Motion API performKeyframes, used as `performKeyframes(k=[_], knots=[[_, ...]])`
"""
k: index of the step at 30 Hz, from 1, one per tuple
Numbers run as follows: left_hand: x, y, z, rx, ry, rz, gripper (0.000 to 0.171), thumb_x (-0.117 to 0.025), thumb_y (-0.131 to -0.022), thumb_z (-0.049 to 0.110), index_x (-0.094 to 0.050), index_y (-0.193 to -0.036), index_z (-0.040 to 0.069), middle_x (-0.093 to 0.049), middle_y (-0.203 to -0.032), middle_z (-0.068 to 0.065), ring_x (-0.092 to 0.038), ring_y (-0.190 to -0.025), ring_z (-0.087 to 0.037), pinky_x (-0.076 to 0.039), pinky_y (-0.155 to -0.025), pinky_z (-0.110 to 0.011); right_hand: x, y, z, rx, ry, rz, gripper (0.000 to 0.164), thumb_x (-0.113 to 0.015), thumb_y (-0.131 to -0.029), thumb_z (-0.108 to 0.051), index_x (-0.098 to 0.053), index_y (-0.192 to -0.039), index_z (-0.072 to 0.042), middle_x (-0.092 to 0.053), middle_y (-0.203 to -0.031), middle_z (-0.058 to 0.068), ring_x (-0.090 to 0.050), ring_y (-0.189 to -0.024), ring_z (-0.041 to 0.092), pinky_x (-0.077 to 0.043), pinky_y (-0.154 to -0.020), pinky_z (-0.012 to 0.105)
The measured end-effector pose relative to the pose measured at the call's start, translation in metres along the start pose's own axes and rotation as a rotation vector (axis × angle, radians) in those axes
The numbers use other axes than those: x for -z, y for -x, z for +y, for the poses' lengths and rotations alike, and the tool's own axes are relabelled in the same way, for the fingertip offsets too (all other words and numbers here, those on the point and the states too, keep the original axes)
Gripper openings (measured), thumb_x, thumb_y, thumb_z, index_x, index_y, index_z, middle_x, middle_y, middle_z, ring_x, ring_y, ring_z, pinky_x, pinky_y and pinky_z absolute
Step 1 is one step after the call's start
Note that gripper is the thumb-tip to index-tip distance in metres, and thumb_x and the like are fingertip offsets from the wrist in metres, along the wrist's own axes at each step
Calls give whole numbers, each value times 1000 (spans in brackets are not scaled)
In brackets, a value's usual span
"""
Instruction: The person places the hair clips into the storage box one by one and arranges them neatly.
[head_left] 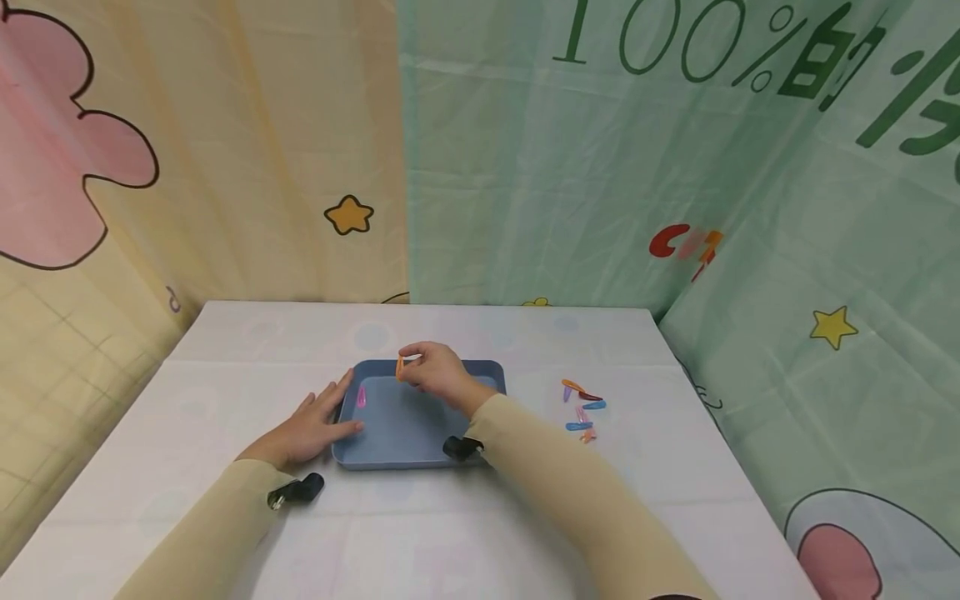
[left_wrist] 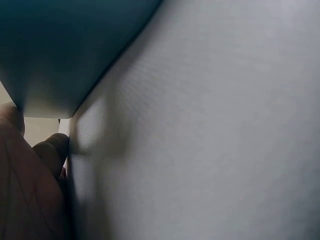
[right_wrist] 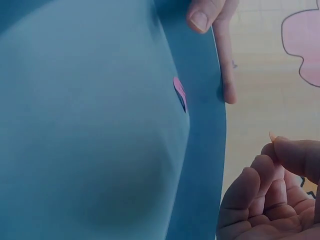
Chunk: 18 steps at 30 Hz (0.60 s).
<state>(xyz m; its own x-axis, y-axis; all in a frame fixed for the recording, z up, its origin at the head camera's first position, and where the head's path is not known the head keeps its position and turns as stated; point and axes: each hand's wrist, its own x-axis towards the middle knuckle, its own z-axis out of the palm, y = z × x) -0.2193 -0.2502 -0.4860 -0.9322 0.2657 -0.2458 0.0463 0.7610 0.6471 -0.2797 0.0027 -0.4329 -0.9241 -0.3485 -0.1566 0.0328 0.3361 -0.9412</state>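
My right hand [head_left: 438,373] is over the far part of a blue-grey tray [head_left: 420,462], pinching an orange hair clip [head_left: 400,368] between thumb and fingertips. In the right wrist view only the tip of that clip [right_wrist: 271,136] peeks out above the thumb. A pink hair clip [head_left: 362,396] lies in the tray near its left side. My left hand [head_left: 303,429] rests at the tray's left edge, fingers spread and straight, with the thumb over the rim. The left wrist view shows part of the left hand [left_wrist: 30,185] beside the tray's outer wall [left_wrist: 75,50].
To the right of the tray, several hair clips lie loosely on the white-covered table [head_left: 675,500], among them a blue clip [head_left: 579,426], a dark red clip [head_left: 590,396] and another orange clip [head_left: 572,385]. Printed curtains [head_left: 525,167] hang behind and beside the table.
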Motion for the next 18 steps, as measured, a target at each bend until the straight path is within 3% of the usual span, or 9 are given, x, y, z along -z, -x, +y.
performKeyframes(k=[4, 10, 18], knots=[[-1, -1, -1, 0, 1, 3, 107, -65, -96, 63, 2, -171, 29, -9, -176, -24, 5, -161, -53, 9, -127, -72, -9, -6, 0, -10, -4, -20, 48, -76, -91, -4, -65, -138, -2, -79, -90, 7, -58, -66, 16, -57, -68, 35], [-1, -2, -1, 18, -8, 4, 106, -65, -96, 64, 3, -171, 31, -6, -175, -27, 8, -158, -59, 6, -125, -77, -22, -16, 2, -30, 35, -46, 44, -78, -88, -2, -69, -132, -4, -67, -72, 3, -53, -57, 12, -47, -54, 24], [-3, -4, -3, 8, -10, 10, 104, -63, -97, 64, 2, -171, 30, -7, -174, -30, 8, -157, -61, 5, -125, -76, -38, -23, 3, -64, 218, -17, 43, -83, -86, -8, -74, -128, -11, -71, -80, -1, -58, -64, 10, -48, -57, 22]])
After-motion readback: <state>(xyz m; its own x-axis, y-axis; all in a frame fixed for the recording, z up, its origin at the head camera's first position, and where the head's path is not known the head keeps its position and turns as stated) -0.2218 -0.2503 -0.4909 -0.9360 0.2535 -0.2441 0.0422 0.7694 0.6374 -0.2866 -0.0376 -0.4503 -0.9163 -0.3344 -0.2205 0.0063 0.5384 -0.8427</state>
